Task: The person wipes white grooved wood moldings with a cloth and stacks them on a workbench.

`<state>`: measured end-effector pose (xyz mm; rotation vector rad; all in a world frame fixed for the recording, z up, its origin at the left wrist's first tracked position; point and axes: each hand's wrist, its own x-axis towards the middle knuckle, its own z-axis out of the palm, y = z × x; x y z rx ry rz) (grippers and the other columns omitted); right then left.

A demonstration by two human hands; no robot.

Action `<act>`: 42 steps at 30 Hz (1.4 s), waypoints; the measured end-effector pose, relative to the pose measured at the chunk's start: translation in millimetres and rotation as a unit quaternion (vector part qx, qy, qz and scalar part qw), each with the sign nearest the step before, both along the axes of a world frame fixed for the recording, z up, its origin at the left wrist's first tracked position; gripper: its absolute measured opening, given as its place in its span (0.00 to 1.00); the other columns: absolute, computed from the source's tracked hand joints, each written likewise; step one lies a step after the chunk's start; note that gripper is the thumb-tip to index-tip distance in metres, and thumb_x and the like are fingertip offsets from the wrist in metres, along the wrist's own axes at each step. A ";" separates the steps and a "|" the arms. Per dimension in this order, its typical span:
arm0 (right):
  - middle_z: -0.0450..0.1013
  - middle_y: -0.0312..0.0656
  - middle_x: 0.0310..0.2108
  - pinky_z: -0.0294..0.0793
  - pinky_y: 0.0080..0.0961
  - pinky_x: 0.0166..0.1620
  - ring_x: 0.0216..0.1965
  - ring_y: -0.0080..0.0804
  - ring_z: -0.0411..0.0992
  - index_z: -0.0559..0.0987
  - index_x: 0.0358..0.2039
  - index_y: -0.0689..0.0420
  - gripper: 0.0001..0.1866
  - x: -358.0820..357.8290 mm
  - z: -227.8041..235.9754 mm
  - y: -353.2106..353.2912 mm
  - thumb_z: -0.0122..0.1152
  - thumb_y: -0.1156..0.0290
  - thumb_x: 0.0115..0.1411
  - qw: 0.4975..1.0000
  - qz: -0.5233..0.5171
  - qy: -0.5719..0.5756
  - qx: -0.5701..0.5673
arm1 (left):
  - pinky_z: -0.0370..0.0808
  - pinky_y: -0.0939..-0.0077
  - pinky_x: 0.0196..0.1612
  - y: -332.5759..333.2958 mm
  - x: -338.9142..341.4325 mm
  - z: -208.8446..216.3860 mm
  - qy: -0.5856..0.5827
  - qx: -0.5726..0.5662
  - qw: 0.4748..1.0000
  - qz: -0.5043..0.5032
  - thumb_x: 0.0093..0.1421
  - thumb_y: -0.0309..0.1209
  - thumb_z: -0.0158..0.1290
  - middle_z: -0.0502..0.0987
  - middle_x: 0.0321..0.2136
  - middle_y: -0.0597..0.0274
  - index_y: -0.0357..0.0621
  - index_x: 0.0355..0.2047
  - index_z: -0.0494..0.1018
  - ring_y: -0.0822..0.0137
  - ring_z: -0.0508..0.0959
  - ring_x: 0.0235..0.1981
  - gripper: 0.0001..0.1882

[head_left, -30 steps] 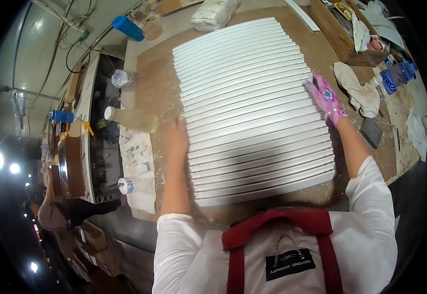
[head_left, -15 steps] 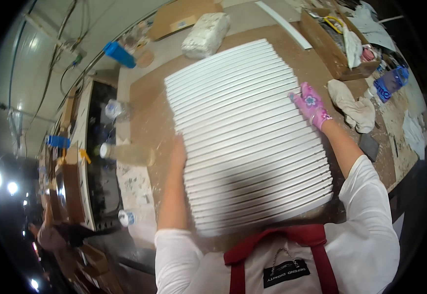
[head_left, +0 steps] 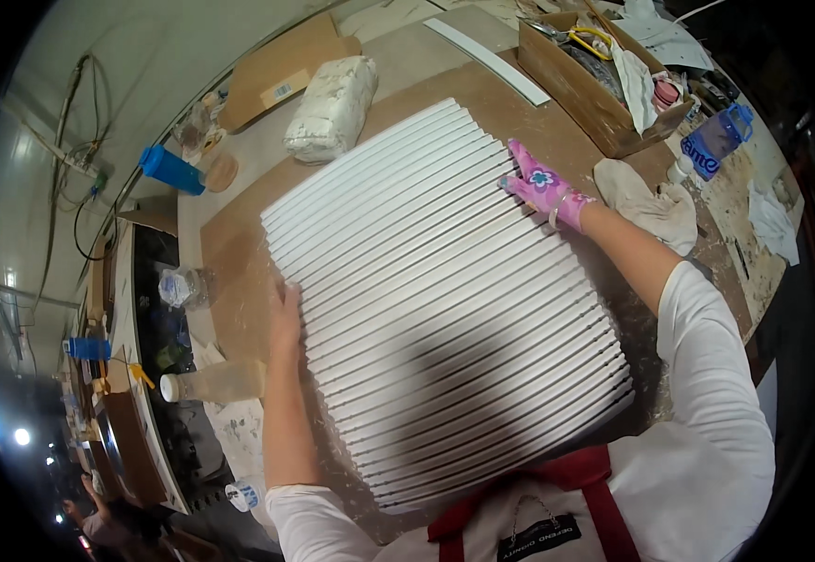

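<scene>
A broad layer of white ridged strips (head_left: 445, 281), laid side by side with dark gaps between them, lies slanted on the brown work board (head_left: 239, 225) before me. My bare left hand (head_left: 286, 314) rests along the left ends of the strips, thumb apart from the fingers; its fingers are partly hidden. My right hand (head_left: 546, 187), in a pink flowered glove, touches the right ends near the far corner, with thumb and fingers spread. Shadow falls over the near half of the strips.
Beyond the strips sit a white wrapped block (head_left: 332, 108), a cardboard piece (head_left: 281, 70) and one loose white strip (head_left: 487, 61). At right are a tool-filled box (head_left: 576, 98), a cloth glove (head_left: 646, 201) and a blue bottle (head_left: 716, 140). Bottles (head_left: 215, 382) line the left side.
The view has shifted and turned. Both hands are farther along the side edges of the strips, toward the far end. The strips still lie on the board.
</scene>
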<state>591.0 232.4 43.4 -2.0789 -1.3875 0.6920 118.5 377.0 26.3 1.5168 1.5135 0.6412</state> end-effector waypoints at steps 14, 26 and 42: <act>0.58 0.52 0.64 0.54 0.40 0.66 0.65 0.46 0.56 0.61 0.64 0.59 0.35 -66.3 1.2 99.9 0.43 0.49 0.63 0.910 0.178 -0.362 0.102 | 0.49 0.45 0.65 84.2 106.8 11.9 0.396 0.262 0.871 -0.126 0.66 0.55 0.39 0.53 0.68 0.53 0.46 0.66 0.56 0.52 0.51 0.69 0.35; 0.66 0.52 0.56 0.61 0.43 0.60 0.58 0.54 0.63 0.67 0.59 0.51 0.28 95.0 9.5 -185.5 0.52 0.52 0.61 0.927 -0.100 -0.351 -0.087 | 0.53 0.43 0.62 111.6 103.3 13.1 0.390 0.304 0.862 -0.110 0.65 0.55 0.40 0.64 0.62 0.56 0.49 0.62 0.63 0.56 0.60 0.64 0.32; 0.75 0.44 0.38 0.70 0.43 0.50 0.45 0.41 0.73 0.77 0.47 0.47 0.15 -208.7 4.9 208.1 0.49 0.61 0.63 0.851 0.184 -0.349 0.347 | 0.54 0.41 0.62 130.9 82.2 2.3 0.204 0.329 0.902 -0.189 0.64 0.44 0.43 0.65 0.61 0.59 0.49 0.59 0.66 0.57 0.59 0.64 0.25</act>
